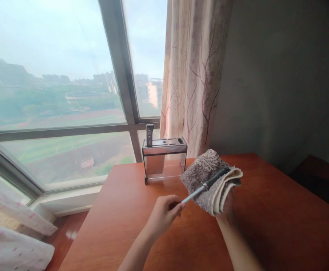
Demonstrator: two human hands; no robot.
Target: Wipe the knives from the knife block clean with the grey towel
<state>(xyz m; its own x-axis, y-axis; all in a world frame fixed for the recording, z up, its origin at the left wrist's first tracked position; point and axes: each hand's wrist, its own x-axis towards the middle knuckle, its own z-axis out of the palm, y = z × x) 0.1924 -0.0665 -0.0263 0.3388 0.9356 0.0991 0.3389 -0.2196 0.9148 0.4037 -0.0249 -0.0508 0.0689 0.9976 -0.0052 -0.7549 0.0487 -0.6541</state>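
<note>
My left hand point(163, 212) pinches the far end of a sharpening steel point(195, 193), a thin metal rod with a black handle and a ring between them. The rod slants up to the right, its handle lying against a folded, fluffy grey-brown towel point(202, 167) with a pale edge. From below and behind, my right hand point(227, 206) is closed on the towel; most of its fingers are hidden by the cloth. Beyond the towel a clear-sided knife block point(166, 150) stands upright on the table, a dark handle point(150, 134) sticking up from its left end.
The reddish-brown wooden table point(119, 210) reaches to the window side. Behind it are a window frame point(125, 75) and a patterned curtain point(195, 71). Another curtain point(14, 244) hangs at lower left. A grey wall point(271, 82) rises on the right.
</note>
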